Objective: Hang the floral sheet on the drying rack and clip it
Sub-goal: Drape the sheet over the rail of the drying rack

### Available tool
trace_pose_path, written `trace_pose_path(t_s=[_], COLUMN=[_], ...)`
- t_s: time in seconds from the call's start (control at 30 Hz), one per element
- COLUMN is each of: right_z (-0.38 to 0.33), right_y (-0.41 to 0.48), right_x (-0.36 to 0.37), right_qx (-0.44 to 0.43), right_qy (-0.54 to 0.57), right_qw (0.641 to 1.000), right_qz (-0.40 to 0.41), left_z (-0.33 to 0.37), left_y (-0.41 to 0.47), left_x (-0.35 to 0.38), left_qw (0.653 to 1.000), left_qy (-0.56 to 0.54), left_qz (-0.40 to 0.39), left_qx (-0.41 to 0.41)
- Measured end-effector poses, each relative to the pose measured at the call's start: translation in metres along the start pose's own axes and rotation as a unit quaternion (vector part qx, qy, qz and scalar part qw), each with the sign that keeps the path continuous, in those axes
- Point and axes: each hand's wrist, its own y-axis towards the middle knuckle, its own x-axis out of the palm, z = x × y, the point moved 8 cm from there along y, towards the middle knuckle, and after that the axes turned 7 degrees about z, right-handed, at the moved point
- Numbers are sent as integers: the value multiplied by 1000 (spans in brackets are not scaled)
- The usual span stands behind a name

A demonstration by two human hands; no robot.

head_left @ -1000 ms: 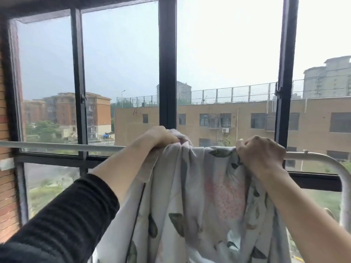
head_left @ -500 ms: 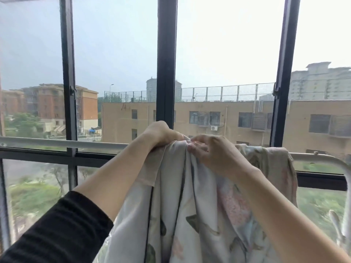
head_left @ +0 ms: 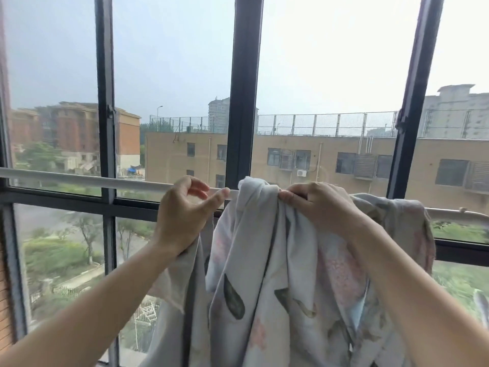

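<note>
Faces a window with both bare forearms raised to the rail (head_left: 79,179), a white bar that runs across in front of the glass. Has the sheet (head_left: 264,274) slung over the right-hand stretch of the rail, bunched into thick folds: pale cloth with dark leaves and faded pink blooms, hanging down on the near side of the rail and running out of view at the bottom.

Grips the sheet with the right hand (head_left: 325,207), fingers curled round a gathered fold right on top of the rail, back of the hand toward the camera. Leaves a peak of cloth standing above the rail just left of that hand. Covers the rail with cloth from that peak to well right of the right hand, where bare rail shows again.

Holds the left hand (head_left: 185,210) just left of the sheet, in front of the rail, released and grasping nothing: fingers loosely curled, thumb stretched toward the rail and near the edge of the cloth. Cannot tell whether the thumb tip touches the rail. Has a loose edge of the sheet hanging below the rail behind the left wrist.

Looks out beyond the rail through a dark window frame (head_left: 243,102) at a tan building (head_left: 344,160), a brick block (head_left: 79,128) to the left and trees (head_left: 53,255) below.
</note>
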Motion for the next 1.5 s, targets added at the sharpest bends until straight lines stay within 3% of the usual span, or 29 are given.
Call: trace_pose_path(t_s=[0.27, 0.33, 0.57, 0.83, 1.17, 1.27, 1.37, 1.5], right_z=[2, 2, 6, 2, -3, 4, 32, 55], right_y=[1, 1, 1, 0, -6, -9, -12, -13], right_x=[2, 2, 1, -2, -8, -15, -25, -29], right_qx=[0, -4, -12, -39, -34, -3, 95, 175], right_qy=[1, 1, 2, -4, 7, 2, -40, -74], right_qw=[1000, 1000, 1000, 998, 998, 997, 987, 975], right_qz=[21, 24, 27, 48, 46, 75, 121, 112], left_z=[-68, -75, -77, -66, 27, 52, 35, -21], left_y=[-83, -104, -126, -94, 55, 101, 123, 97], left_x=[31, 41, 54, -1, -58, -48, -11, 38], left_qw=[970, 964, 976, 981, 997, 991, 974, 898], left_qy=[33, 21, -8, -46, 18, 96, 225, 395], left_qz=[-194, -208, -136, -28, 65, 91, 19, -176], left_qx=[-144, -163, -171, -189, -39, 3, -8, -75])
